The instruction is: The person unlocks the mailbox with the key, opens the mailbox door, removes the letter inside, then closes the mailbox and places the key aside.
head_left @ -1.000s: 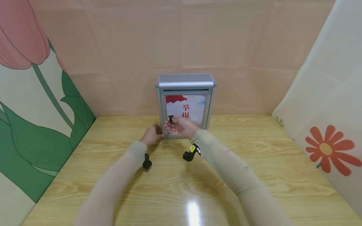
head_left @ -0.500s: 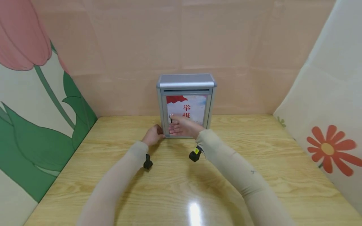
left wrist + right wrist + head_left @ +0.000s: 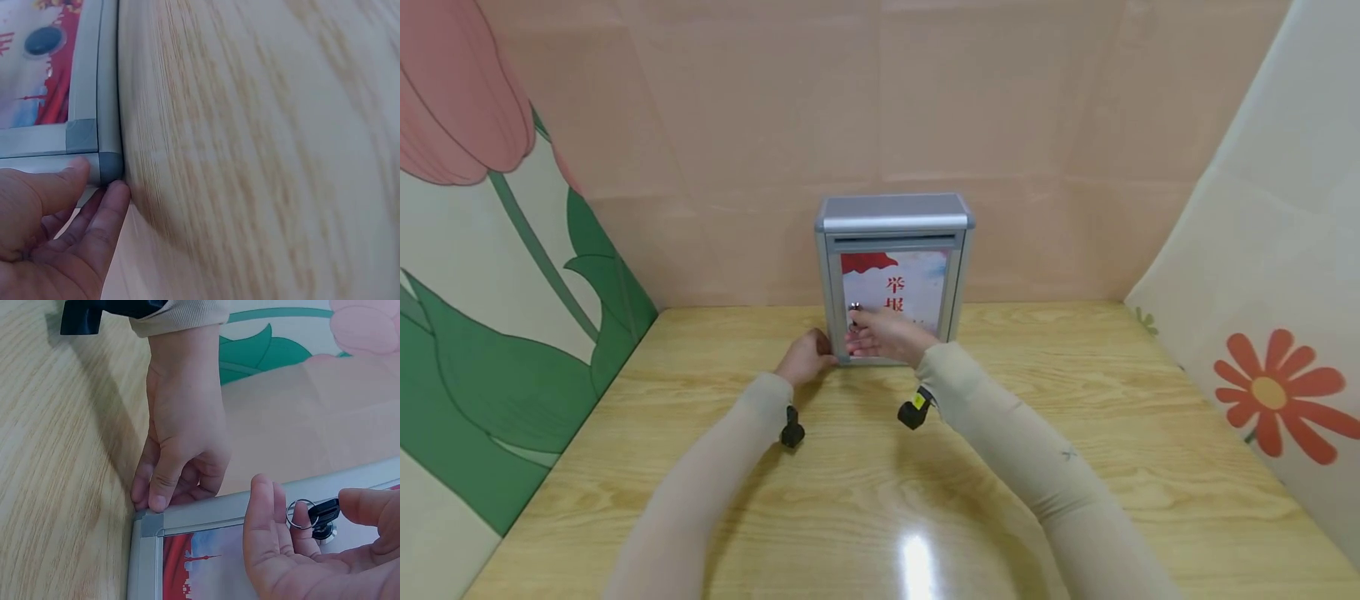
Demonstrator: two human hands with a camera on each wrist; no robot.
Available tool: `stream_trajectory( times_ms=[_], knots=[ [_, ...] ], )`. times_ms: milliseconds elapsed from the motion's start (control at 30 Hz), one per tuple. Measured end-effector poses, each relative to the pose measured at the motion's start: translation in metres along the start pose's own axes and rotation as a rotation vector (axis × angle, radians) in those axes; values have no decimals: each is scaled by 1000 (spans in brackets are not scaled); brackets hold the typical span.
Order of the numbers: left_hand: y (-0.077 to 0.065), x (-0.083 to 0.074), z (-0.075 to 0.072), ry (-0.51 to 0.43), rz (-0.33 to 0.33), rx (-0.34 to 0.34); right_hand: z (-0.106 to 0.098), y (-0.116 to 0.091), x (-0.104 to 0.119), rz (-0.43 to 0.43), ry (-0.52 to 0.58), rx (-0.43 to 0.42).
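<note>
Right hand (image 3: 883, 335) turned back onto the key (image 3: 324, 512) | seems to pinch it | left hand (image 3: 805, 357) grips box (image 3: 892, 223) corner | key could slip if fingers loosen.

A silver box (image 3: 895, 225) with a printed front stands upright on the surface, a black-headed key (image 3: 324, 511) seated in its lock.

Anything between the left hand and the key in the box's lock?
Only the box's grey frame, seen in the right wrist view: left hand holds its corner, right hand pinches the key.
</note>
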State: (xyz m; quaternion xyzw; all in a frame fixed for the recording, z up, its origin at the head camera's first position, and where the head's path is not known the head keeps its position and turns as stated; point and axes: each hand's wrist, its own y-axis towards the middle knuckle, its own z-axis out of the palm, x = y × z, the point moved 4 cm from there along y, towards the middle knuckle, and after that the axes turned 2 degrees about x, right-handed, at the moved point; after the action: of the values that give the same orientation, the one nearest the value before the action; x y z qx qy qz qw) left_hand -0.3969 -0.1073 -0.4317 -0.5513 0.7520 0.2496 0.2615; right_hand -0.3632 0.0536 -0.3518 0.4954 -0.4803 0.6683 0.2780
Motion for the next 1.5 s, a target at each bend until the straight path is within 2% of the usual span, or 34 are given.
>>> stream_trajectory(
  times_ms=[233,567,800,967,1133,1333,1500],
  knots=[
    [2,1,1,-12,-14,-4,-1,-9,-3,-11,-64,27],
    [3,4,2,-13,-12,-13,-10,-37,-10,-5,-157,128],
    [2,3,1,3,-16,1,-25,-59,-19,-58,-298,211],
    [2,4,1,1,-23,15,-39,-76,-25,-89,-350,289],
    [1,2,0,-16,-35,29,-54,-93,-29,-78,-416,303],
    [0,1,-1,-37,-40,31,-68,-103,-33,-75,-453,329],
    [1,3,-1,-36,-38,26,-71,-108,-33,-91,-448,366]
  ],
)
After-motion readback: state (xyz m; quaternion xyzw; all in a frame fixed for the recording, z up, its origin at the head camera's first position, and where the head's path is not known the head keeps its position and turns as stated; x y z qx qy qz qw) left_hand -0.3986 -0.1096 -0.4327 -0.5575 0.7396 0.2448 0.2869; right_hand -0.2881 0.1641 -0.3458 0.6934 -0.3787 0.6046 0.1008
